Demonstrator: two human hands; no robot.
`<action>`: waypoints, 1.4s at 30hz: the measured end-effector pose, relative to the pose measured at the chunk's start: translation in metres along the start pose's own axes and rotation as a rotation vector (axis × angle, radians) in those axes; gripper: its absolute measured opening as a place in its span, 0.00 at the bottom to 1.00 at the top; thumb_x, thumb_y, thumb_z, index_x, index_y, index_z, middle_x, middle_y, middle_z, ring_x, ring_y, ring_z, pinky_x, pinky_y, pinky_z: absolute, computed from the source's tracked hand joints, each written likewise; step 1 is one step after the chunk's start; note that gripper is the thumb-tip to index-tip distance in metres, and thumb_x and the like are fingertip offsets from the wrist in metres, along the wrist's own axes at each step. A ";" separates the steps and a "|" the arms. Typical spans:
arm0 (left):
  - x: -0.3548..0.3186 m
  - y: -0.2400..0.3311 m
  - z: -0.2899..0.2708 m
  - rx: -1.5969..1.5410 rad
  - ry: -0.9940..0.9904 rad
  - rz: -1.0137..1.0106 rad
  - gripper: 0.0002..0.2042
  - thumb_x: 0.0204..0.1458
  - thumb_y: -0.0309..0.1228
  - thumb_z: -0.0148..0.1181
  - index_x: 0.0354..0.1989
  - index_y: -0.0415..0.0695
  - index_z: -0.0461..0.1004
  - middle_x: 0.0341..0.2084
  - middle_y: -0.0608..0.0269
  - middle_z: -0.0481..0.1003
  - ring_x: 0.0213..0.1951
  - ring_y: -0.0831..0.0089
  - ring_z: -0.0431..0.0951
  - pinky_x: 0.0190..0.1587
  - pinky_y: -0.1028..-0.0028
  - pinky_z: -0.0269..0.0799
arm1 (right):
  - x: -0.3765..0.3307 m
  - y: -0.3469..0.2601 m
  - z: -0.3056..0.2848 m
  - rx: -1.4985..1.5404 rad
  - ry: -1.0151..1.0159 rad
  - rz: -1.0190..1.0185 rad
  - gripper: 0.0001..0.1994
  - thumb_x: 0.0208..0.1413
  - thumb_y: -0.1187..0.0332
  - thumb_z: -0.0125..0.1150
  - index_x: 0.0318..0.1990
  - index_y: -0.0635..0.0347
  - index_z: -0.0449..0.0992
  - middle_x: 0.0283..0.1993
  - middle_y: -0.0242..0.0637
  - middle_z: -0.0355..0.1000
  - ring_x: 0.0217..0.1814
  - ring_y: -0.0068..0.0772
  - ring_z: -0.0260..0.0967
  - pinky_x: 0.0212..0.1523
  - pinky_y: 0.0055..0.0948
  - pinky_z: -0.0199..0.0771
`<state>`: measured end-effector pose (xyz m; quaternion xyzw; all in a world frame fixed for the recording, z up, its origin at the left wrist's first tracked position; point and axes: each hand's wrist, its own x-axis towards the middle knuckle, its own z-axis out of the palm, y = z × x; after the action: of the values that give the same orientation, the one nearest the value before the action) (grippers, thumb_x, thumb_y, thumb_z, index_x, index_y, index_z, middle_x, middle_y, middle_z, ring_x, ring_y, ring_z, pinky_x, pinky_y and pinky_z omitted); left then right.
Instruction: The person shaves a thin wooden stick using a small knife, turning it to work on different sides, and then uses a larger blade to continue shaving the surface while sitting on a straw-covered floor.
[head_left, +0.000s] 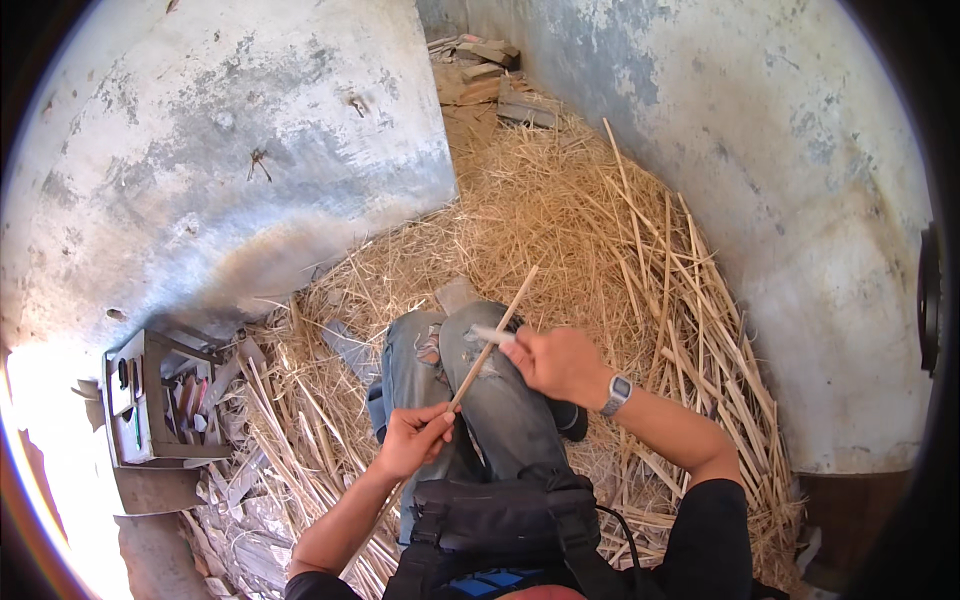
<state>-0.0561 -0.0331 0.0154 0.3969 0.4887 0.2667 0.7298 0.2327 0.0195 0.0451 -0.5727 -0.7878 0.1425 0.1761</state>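
Observation:
My left hand [415, 440] is closed on the lower part of a thin, pale wooden stick [468, 380], which slants up and away to the right above my knees. Gripped in my right hand [560, 362] is a knife, its short light-grey blade [490, 335] pointing left and lying across the stick's upper half. The fingers hide the knife's handle. My legs, in worn, torn jeans [510, 420], are bent beneath both hands.
Straw-like shavings [530, 190] cover the floor ahead, with long split strips [700, 340] along the right wall [790, 200]. A small wooden cabinet [150, 400] stands at the left. Wood pieces [525, 105] lie at the back. A black pouch [500, 515] rests at my waist.

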 end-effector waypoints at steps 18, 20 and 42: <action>-0.003 0.012 -0.012 -0.430 -0.148 -0.231 0.14 0.66 0.30 0.57 0.55 0.33 0.74 0.23 0.67 0.66 0.13 0.87 0.56 0.13 0.82 0.46 | 0.019 0.023 0.010 -0.030 0.021 0.015 0.27 0.70 0.47 0.44 0.34 0.59 0.80 0.21 0.51 0.74 0.24 0.55 0.75 0.24 0.51 0.73; -0.009 0.005 -0.008 -0.422 -0.153 -0.240 0.14 0.66 0.30 0.57 0.55 0.33 0.74 0.23 0.66 0.67 0.13 0.87 0.56 0.13 0.82 0.46 | 0.026 0.078 0.013 -0.063 0.117 0.078 0.27 0.71 0.47 0.43 0.32 0.59 0.79 0.19 0.50 0.72 0.24 0.53 0.75 0.25 0.50 0.72; -0.006 -0.008 -0.019 -0.307 -0.203 -0.190 0.14 0.68 0.32 0.55 0.54 0.33 0.75 0.22 0.66 0.69 0.11 0.85 0.57 0.13 0.81 0.49 | 0.014 0.073 0.013 0.338 0.209 0.339 0.30 0.71 0.45 0.46 0.25 0.61 0.73 0.15 0.40 0.65 0.15 0.38 0.61 0.20 0.41 0.60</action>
<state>-0.0762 -0.0358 0.0079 0.2579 0.4016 0.2268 0.8490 0.2851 0.0551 0.0045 -0.6707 -0.6229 0.2397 0.3234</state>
